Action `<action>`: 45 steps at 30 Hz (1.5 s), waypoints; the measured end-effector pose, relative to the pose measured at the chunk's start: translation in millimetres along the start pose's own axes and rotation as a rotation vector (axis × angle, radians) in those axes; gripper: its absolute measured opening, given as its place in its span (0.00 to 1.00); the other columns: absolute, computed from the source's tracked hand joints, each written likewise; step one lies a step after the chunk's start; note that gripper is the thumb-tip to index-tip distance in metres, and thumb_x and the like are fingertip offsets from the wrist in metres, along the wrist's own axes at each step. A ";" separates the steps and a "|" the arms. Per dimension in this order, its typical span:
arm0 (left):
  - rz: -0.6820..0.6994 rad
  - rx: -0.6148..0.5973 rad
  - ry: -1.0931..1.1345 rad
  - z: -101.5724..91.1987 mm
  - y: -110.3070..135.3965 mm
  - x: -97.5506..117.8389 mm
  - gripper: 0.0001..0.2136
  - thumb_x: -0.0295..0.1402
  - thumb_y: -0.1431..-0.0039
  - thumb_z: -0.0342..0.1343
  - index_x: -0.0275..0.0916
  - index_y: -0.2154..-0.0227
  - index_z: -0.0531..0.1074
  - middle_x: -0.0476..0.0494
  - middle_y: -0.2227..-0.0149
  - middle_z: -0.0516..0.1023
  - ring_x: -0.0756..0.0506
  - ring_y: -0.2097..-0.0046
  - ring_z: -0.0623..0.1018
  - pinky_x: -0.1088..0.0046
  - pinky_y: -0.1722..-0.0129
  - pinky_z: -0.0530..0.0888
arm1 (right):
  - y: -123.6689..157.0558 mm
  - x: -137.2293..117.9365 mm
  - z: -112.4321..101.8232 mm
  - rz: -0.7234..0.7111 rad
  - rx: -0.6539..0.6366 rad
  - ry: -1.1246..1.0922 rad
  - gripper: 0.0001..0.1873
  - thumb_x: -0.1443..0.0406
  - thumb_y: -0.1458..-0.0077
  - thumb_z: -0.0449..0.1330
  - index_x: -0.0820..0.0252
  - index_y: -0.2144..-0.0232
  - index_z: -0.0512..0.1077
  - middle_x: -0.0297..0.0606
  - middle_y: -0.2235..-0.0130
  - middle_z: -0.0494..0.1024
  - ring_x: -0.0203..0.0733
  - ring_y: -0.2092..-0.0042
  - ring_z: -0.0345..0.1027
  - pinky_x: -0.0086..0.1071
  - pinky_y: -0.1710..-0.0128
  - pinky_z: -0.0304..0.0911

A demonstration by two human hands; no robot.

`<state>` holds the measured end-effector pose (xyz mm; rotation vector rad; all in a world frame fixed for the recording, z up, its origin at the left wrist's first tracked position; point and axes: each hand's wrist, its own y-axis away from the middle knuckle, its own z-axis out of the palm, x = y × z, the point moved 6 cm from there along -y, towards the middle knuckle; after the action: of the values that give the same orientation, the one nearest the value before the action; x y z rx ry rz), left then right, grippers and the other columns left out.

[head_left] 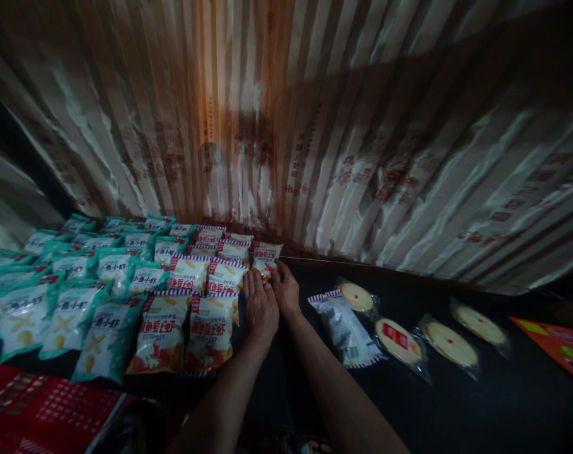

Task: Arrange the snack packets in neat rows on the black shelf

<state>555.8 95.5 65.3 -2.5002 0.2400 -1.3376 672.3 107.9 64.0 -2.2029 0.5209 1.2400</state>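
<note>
My left hand (261, 308) lies palm down with its fingers stretched out against the lower edge of a red-and-white snack bag (268, 253). Close beside it, my right hand (287, 289) has bent fingers at the bag's right edge and lower corner; its thumb side is partly hidden. This bag leans at the far right end of the back rows, tilted slightly. To the left of my hands stand more red-and-white snack bags (211, 331) in rows. Further left are rows of teal-and-white snack bags (111, 337).
Right of my arms, a snack bag (347, 328) lies back side up on the dark surface (456, 410). Several round pale packets (399, 340) in clear wrap lie beyond it, with an orange packet (558, 347) at the right edge. Pleated printed sheeting (362, 126) rises behind. A red perforated basket (40, 403) is at lower left.
</note>
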 end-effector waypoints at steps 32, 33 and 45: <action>0.205 0.030 0.042 -16.6 15.4 20.6 0.19 0.24 0.43 0.40 0.29 0.51 0.67 0.32 0.48 0.71 0.42 0.42 0.66 0.57 0.42 0.64 | 30.9 -9.1 -18.9 -0.015 0.053 0.010 0.25 0.64 0.49 0.50 0.64 0.48 0.66 0.48 0.47 0.71 0.46 0.47 0.66 0.42 0.45 0.58; 0.201 0.018 0.046 -17.9 18.4 20.8 0.19 0.24 0.44 0.40 0.30 0.52 0.68 0.33 0.49 0.72 0.42 0.43 0.68 0.58 0.43 0.65 | 35.2 -10.7 -21.6 -0.013 0.065 0.016 0.24 0.64 0.49 0.50 0.64 0.49 0.66 0.48 0.48 0.72 0.46 0.47 0.66 0.42 0.45 0.58; 0.109 -0.195 0.020 -47.6 70.2 25.1 0.16 0.23 0.45 0.42 0.36 0.57 0.71 0.38 0.57 0.77 0.42 0.53 0.74 0.59 0.48 0.69 | 100.2 -17.0 -47.4 0.048 0.043 0.044 0.18 0.67 0.51 0.50 0.62 0.59 0.73 0.45 0.56 0.77 0.44 0.53 0.70 0.40 0.48 0.61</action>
<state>529.5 13.8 86.5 -2.5880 0.5272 -1.3539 637.2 1.7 71.2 -2.1979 0.6155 1.1954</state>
